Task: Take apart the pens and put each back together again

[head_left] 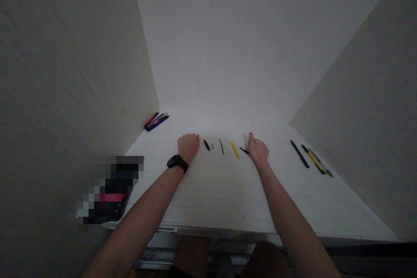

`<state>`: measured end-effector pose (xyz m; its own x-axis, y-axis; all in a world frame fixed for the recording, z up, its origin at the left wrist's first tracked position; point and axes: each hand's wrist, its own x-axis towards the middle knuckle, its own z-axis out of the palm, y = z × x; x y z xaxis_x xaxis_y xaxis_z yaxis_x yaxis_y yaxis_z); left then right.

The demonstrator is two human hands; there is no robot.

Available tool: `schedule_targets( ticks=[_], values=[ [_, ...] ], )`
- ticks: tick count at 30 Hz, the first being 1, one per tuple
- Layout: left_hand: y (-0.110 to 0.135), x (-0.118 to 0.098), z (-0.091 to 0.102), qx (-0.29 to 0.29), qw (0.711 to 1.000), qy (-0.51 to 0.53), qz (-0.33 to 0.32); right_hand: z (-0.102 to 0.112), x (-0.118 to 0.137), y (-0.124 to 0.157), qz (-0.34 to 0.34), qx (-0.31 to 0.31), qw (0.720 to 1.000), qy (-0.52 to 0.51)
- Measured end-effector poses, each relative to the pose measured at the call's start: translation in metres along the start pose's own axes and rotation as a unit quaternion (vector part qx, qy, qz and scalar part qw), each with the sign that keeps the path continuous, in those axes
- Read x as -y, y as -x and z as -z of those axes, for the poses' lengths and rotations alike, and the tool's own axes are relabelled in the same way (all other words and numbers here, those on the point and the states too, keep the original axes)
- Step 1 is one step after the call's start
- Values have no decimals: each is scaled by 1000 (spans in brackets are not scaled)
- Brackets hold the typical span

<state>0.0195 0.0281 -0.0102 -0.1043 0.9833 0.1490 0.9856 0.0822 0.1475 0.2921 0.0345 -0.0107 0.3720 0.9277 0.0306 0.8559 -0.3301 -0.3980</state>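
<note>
My left hand (pixel 189 147), with a black watch (pixel 177 163) on its wrist, rests on the white table as a loose fist. Just right of it lie a short black pen piece (pixel 206 144) and a tiny grey piece, perhaps a spring (pixel 213 146). A thin dark pen refill (pixel 222 146) and a yellow pen barrel (pixel 235 150) continue the row. My right hand (pixel 259 152) is closed on the table with its thumb raised. Against its left side is a black pen cap with a clip (pixel 244 150), partly hidden by the hand.
Several red, blue and dark pens (pixel 157 121) lie piled at the back left. Black pens (pixel 299 153) and a yellow-and-black pen (pixel 313 159) lie along the right wall. A blurred-out dark object (pixel 114 191) is at the left edge. Walls enclose three sides of the table (pixel 224 195).
</note>
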Motion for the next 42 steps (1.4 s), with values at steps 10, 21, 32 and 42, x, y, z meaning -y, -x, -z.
schedule_targets(
  ticks=[10,21,32,42],
  values=[
    [0,-4,-4,-21,1000,-17,-3,1,12,18,94,-103,990,19],
    [-4,-5,-1,-29,999,13,-1,-10,26,31,407,-79,910,-12],
    [0,-10,6,-57,997,45,-23,-17,25,27,432,-46,901,12],
    [10,-33,0,-173,913,71,-362,-19,20,20,339,-207,915,-74]
  ],
)
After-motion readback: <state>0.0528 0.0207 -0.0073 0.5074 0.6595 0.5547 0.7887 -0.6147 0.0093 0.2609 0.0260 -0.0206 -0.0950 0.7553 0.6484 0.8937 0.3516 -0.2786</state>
